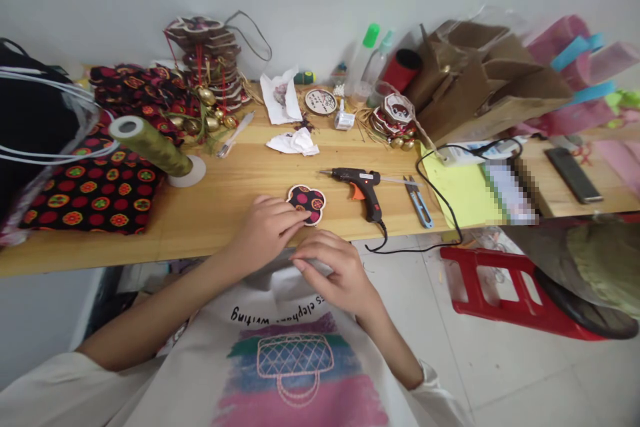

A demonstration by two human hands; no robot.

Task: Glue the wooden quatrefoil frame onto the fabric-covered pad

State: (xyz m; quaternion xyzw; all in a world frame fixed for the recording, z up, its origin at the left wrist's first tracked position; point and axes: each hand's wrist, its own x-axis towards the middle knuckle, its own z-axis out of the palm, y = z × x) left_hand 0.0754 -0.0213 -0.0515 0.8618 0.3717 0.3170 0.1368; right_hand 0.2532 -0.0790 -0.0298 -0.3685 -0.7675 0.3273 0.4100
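Note:
A flower-shaped piece with dark printed fabric and a pale rim lies at the front edge of the wooden table. My left hand is closed on its lower left side, the fingers covering part of it. Just below, over the apron, my right hand has thumb and forefinger brought close together. Whatever may be between those fingertips is too small to make out. To the right of the piece lies a black hot glue gun with an orange trigger. Blue thread snips rest beside the gun.
A spool of olive thread and folded printed fabric are on the left. Behind are stacked ornaments with bells, crumpled paper and bottles. A black cord loops over yellow paper. A red stool stands right.

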